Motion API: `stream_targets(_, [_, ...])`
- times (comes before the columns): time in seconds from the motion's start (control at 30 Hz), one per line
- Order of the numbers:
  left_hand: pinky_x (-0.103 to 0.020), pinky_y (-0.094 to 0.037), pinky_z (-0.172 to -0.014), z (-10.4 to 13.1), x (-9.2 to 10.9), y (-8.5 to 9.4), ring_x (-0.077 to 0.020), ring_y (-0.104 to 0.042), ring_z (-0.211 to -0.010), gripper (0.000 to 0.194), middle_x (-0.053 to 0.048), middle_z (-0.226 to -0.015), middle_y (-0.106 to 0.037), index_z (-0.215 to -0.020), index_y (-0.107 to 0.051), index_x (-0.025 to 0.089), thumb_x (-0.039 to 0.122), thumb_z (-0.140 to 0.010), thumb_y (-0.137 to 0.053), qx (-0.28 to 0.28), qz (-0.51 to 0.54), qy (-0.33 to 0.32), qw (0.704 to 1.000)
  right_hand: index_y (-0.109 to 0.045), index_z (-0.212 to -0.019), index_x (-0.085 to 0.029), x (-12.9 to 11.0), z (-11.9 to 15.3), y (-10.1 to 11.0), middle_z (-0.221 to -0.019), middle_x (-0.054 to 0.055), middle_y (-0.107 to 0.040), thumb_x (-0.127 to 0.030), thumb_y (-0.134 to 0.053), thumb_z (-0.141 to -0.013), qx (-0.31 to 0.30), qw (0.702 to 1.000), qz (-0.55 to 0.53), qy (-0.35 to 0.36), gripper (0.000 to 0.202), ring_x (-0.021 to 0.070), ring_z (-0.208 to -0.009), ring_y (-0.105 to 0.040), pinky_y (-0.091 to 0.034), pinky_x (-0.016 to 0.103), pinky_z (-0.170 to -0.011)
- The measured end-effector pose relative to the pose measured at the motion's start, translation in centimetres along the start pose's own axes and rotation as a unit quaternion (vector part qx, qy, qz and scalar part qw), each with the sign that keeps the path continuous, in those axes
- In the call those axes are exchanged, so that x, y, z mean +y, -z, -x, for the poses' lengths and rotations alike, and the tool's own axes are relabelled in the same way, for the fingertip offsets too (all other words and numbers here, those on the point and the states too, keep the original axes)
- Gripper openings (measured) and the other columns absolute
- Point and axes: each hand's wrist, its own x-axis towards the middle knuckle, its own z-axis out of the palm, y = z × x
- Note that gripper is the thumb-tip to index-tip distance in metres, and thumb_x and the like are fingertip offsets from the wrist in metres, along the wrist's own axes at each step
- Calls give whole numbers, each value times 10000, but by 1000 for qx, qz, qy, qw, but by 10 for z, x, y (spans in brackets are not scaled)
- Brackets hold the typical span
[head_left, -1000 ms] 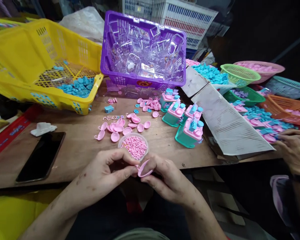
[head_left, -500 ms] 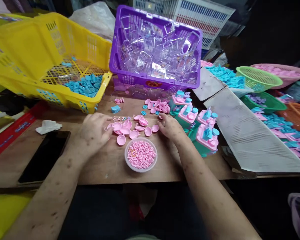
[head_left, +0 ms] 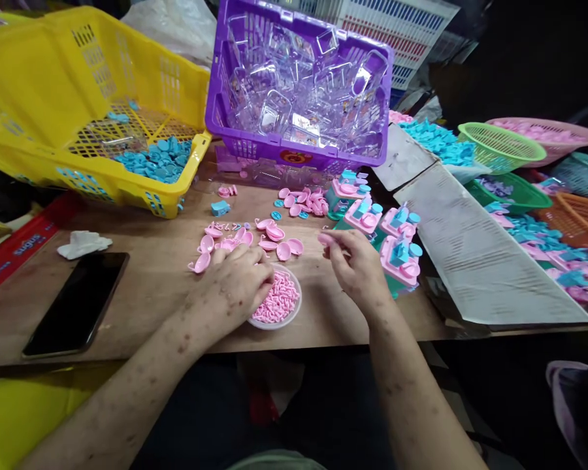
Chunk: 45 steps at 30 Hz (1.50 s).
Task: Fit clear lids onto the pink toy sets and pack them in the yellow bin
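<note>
Pink-filled cup (head_left: pixel 280 301) now under left hand (head_left: pixel 238 284), moved back.

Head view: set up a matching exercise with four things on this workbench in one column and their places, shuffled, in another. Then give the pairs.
Things
1. yellow plastic crate
2. purple plastic crate
3. black smartphone
4. small clear round cup of pink bits

Places
A. lying flat on the wooden table, near its front left edge
B. under the fingers of the left hand
C. at the back in the middle, full of clear plastic cases
D. at the back left, with blue discs in its corner

Pairs: 1-D, 2-C, 3-A, 4-B
</note>
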Motion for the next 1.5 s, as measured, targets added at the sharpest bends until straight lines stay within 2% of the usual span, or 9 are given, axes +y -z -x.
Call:
stream_targets(0.13, [-584,-536,-1000,0,7,2,-387,-682,-1189,135,-159,-1206,-765,-1118,-782,155,208,-1056,-675,-21,-40,0,999,-875,-1111,-257,-20,49,17,-1043,64,-656,-366,-830,-1020,-3,995,-97,-1,149,201,-948,-721,-699,310,-720])
stream_targets(0.23, [-570,-528,-1032,-3,11,7,-365,-698,-1188,156,-138,-1190,-774,-1011,-781,170,179,-1070,-637,-11,-58,-3,998,-891,-1072,-288,-32,72,24,-1202,97,-715,-296,-866,-1000,2,991,-128,37,76,227,-1091,-761,-725,358,-813])
stream_targets(0.33, [-488,-545,-998,-4,13,18,-313,-735,-1124,137,-86,-1128,-800,-969,-766,187,178,-1060,-665,-7,9,-2,1000,-879,-1098,-306,-46,84,31,-1343,99,-783,-198,-847,-1014,-9,983,-167,71,140,247,-1229,-790,-710,400,-962])
stream_targets(0.5, [-336,-576,-847,2,14,34,-203,-768,-869,76,-16,-971,-827,-1007,-750,195,194,-1053,-690,62,202,27,977,-869,-1119,-305,-63,94,37,-1260,66,-866,-133,-842,-1008,-51,969,-231,75,207,239,-1236,-830,-701,327,-978])
stream_targets(0.7, [-336,-629,-903,8,14,29,-220,-828,-966,140,-34,-1068,-881,-1097,-839,212,221,-1021,-721,75,288,41,954,-855,-1118,-274,-67,96,27,-1228,69,-874,-127,-851,-996,-57,968,-218,108,191,213,-1136,-860,-690,289,-959])
stream_targets(0.97, [-272,-683,-915,22,32,42,-218,-860,-1012,144,-44,-1087,-899,-1095,-902,222,261,-959,-877,98,450,32,887,-802,-1148,-243,-85,90,24,-1272,80,-848,-65,-796,-1014,-53,969,-149,191,223,173,-1131,-839,-648,252,-1007])
stream_targets(1.2, [-176,-622,-906,41,41,61,-121,-824,-965,160,2,-1087,-874,-1136,-826,205,101,-1039,-752,151,319,-64,934,-780,-1237,-260,-97,93,36,-1126,29,-874,-79,-718,-1078,-107,966,-146,187,249,144,-992,-855,-637,191,-863])
stream_targets(1.3, [-189,-602,-909,48,42,68,-119,-805,-956,152,-6,-1076,-848,-1151,-763,186,84,-1041,-739,163,252,-124,946,-772,-1249,-252,-101,94,40,-1195,45,-868,-86,-723,-1079,-123,960,-154,197,243,157,-1058,-849,-640,207,-917])
stream_targets(1.5, [-271,-596,-953,56,43,79,-178,-774,-1072,182,-51,-1131,-802,-1221,-698,186,74,-1079,-679,125,172,-203,956,-740,-1219,-254,-107,92,43,-1171,39,-855,-81,-723,-1074,-131,956,-173,197,225,150,-1061,-830,-631,211,-943])
